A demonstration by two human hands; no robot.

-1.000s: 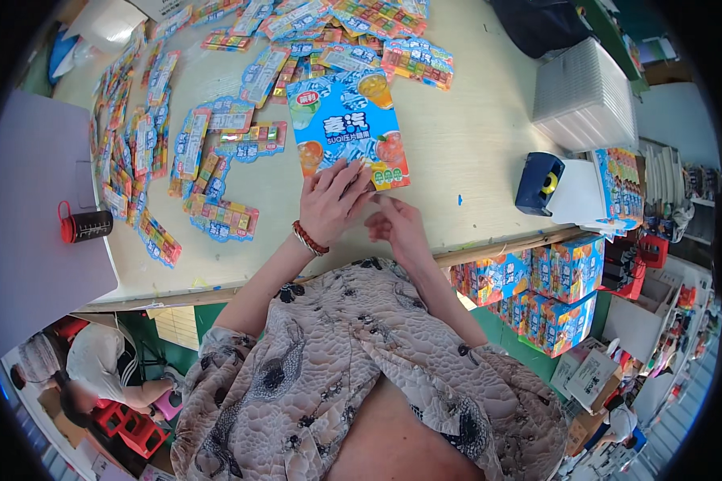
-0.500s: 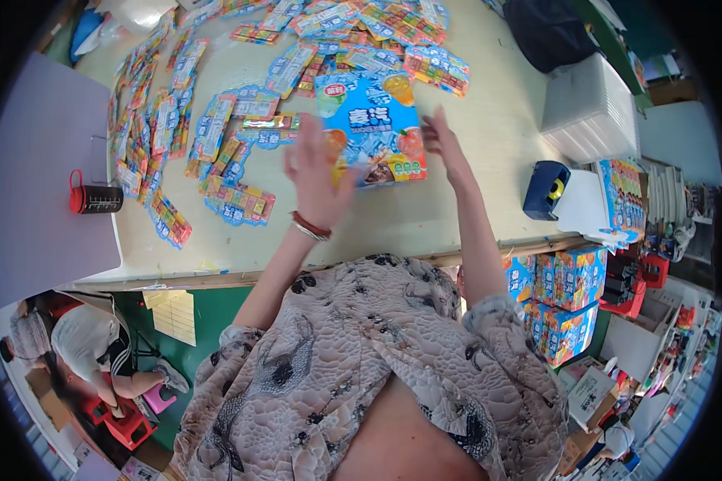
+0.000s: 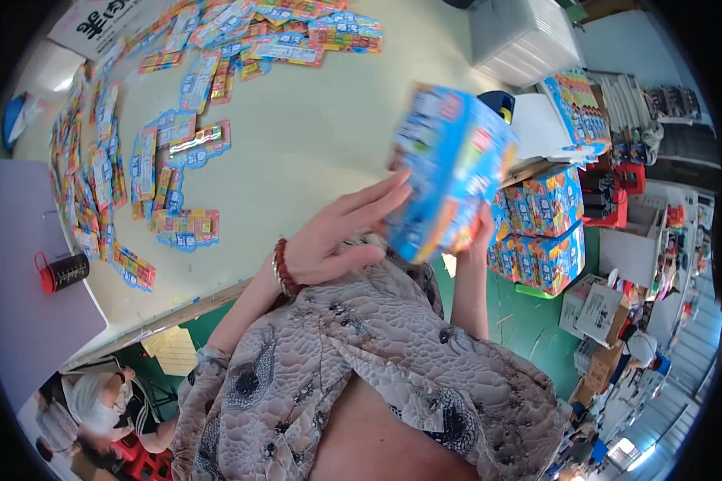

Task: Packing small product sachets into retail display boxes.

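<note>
A blue printed cardboard box (image 3: 445, 172) is held tilted off the table, in front of my body and to the right; it is slightly smeared by motion. My right hand (image 3: 483, 232) grips it at its lower right side, with most of the fingers hidden behind it. On the other side, my left hand (image 3: 337, 228) has its fingers stretched out, their tips against the box's left side. Colourful flat blister packs (image 3: 196, 144) lie scattered over the left and far parts of the pale table (image 3: 313, 120).
Several similar boxes (image 3: 541, 232) are stacked below the table's right edge. A blue tape dispenser (image 3: 499, 104) and a stack of clear plastic trays (image 3: 521, 40) stand at the right. A dark bottle (image 3: 62, 272) with a red cap lies at the left. People sit at lower left.
The box has been lifted off the table, turned and carried right toward my body. My right hand has taken hold of it. My view has swung to the right.
</note>
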